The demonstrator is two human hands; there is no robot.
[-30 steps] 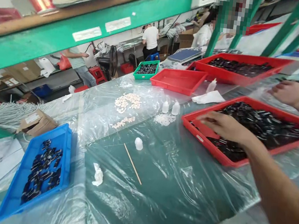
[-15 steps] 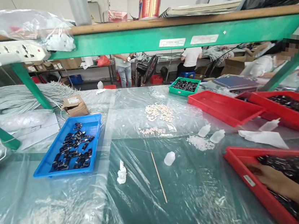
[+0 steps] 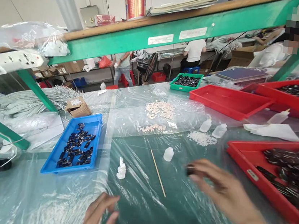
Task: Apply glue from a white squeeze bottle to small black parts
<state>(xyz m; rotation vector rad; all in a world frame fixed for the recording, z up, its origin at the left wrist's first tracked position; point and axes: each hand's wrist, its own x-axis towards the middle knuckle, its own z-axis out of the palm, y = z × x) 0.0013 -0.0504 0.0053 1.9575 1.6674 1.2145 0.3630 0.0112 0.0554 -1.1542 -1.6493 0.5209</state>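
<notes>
My right hand is over the table between a thin wooden stick and the near red tray of dark parts. A small black part is pinched at its fingertips, blurred by motion. At the bottom edge my left hand holds nothing, thumb and fingers apart. Ahead of it stands a crumpled white wad. The stick lies flat on the plastic film, close to a small white bottle. To the left, a blue tray carries several black parts.
Piles of small pale pieces and white bits lie farther back, with squeeze bottles nearby. Another red tray and a green tray stand behind. A green shelf beam spans above. Other people are in the background.
My right hand has come out of the near red tray and moved left over the table with a small black part. My left hand has entered at the bottom. The view has shifted slightly.
</notes>
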